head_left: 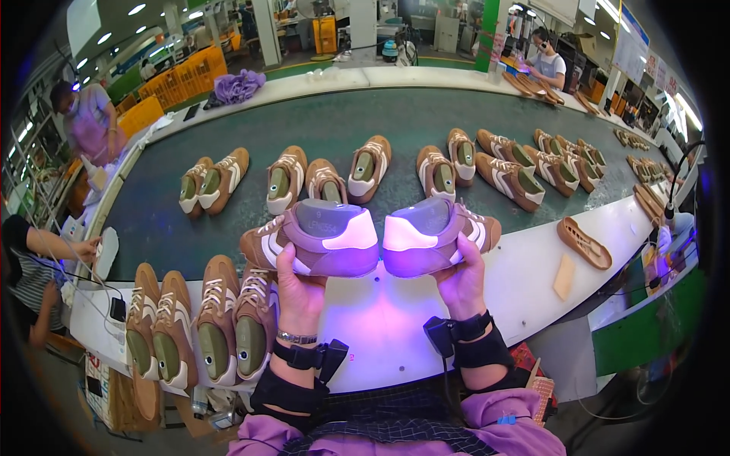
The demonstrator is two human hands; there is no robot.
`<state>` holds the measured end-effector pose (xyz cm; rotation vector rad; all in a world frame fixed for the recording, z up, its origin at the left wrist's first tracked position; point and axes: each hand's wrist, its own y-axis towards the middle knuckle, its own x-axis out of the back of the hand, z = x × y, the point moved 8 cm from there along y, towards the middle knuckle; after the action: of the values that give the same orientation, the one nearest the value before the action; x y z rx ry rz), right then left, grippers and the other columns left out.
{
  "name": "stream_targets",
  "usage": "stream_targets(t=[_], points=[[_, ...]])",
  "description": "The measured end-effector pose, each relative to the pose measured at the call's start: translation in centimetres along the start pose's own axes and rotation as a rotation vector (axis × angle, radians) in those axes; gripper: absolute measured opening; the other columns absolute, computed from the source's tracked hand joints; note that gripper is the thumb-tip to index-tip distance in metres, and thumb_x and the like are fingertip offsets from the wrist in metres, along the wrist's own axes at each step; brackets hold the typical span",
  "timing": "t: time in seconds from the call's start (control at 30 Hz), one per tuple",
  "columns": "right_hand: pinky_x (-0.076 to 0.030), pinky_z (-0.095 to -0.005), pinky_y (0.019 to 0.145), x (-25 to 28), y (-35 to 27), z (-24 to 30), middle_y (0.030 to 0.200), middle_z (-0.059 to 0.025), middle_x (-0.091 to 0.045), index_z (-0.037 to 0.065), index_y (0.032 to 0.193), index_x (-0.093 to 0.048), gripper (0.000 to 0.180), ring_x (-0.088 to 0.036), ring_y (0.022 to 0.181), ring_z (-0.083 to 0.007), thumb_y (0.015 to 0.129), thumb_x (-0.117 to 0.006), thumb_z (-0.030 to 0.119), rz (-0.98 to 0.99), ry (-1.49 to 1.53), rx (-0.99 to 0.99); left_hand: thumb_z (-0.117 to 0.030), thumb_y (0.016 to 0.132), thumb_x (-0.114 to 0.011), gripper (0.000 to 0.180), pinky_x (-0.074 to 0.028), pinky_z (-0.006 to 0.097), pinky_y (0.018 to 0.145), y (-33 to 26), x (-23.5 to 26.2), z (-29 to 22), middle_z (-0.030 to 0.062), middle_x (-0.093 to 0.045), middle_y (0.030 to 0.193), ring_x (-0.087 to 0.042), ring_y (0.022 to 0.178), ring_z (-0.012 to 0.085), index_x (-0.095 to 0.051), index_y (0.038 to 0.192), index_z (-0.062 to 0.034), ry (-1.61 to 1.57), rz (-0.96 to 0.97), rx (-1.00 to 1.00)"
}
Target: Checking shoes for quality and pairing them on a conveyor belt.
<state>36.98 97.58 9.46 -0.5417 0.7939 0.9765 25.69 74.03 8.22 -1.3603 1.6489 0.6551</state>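
Observation:
My left hand (301, 295) is closed round a brown sneaker (323, 242) with white stripes and a pale heel patch, its thumb up against the side. A matching sneaker (430, 245) is gripped the same way in my right hand (462, 283). Both shoes are held up above the white table edge (380, 327), toes pointing outward and heels facing each other with a narrow gap. Grey lining shows at their openings, and violet light falls on the heels and the table below. The fingers under the shoes are partly hidden.
Several brown sneakers (217, 315) stand at the left on the white edge; more sit across the green surface (251, 125). A loose sole (584, 243) and a beige piece (564, 277) lie at the right. One person (91, 118) is at the left, another (546, 64) at the far right.

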Motion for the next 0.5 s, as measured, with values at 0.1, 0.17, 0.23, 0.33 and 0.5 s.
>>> stream_targets(t=[0.1, 0.17, 0.23, 0.33, 0.5], points=[[-0.054, -0.0442, 0.086, -0.37, -0.07, -0.41, 0.120, -0.0123, -0.057, 0.006, 0.128, -0.043, 0.049, -0.060, 0.106, -0.0269, 0.087, -0.056, 0.029, 0.024, -0.015, -0.005, -0.031, 0.082, -0.064, 0.050, -0.051, 0.036, 0.090, 0.10, 0.07, 0.05, 0.0048, -0.058, 0.119, -0.057, 0.107, 0.0210, -0.049, 0.124, -0.0096, 0.016, 0.004, -0.011], [-0.055, -0.0443, 0.085, -0.45, -0.15, -0.45, 0.119, -0.0124, -0.057, 0.006, 0.129, -0.043, 0.050, -0.060, 0.106, -0.0271, 0.087, -0.056, 0.030, 0.019, -0.013, 0.002, -0.031, 0.082, -0.064, 0.050, -0.050, 0.036, 0.091, 0.28, 0.41, 0.30, 0.0047, -0.058, 0.119, -0.057, 0.107, 0.0212, -0.049, 0.125, -0.0097, 0.025, -0.010, -0.006], [-0.054, -0.0446, 0.086, -0.63, -0.33, -0.32, 0.119, -0.0121, -0.057, 0.006, 0.129, -0.042, 0.050, -0.060, 0.106, -0.0264, 0.087, -0.057, 0.030, 0.023, -0.027, 0.007, -0.031, 0.082, -0.064, 0.050, -0.050, 0.036, 0.091, 0.31, 0.46, 0.44, 0.0047, -0.057, 0.119, -0.057, 0.108, 0.0214, -0.049, 0.125, -0.0098, 0.036, -0.025, -0.002], [-0.054, -0.0440, 0.087, -0.10, -0.19, -0.40, 0.120, -0.0113, -0.057, 0.007, 0.128, -0.043, 0.049, -0.060, 0.107, -0.0254, 0.088, -0.057, 0.030, 0.008, -0.008, 0.007, -0.032, 0.082, -0.064, 0.051, -0.048, 0.037, 0.093, 0.12, 0.16, 0.45, 0.0048, -0.057, 0.120, -0.056, 0.109, 0.0216, -0.048, 0.125, -0.0100, 0.050, -0.037, 0.000], [-0.054, -0.0434, 0.087, -0.02, -0.11, -0.31, 0.119, -0.0103, -0.058, 0.007, 0.127, -0.045, 0.047, -0.060, 0.106, -0.0247, 0.088, -0.058, 0.030, 0.030, 0.008, 0.007, -0.032, 0.082, -0.064, 0.052, -0.048, 0.037, 0.094, 0.25, -0.13, 0.68, 0.0048, -0.057, 0.120, -0.056, 0.109, 0.0213, -0.048, 0.126, -0.0103, 0.064, -0.007, 0.000]])
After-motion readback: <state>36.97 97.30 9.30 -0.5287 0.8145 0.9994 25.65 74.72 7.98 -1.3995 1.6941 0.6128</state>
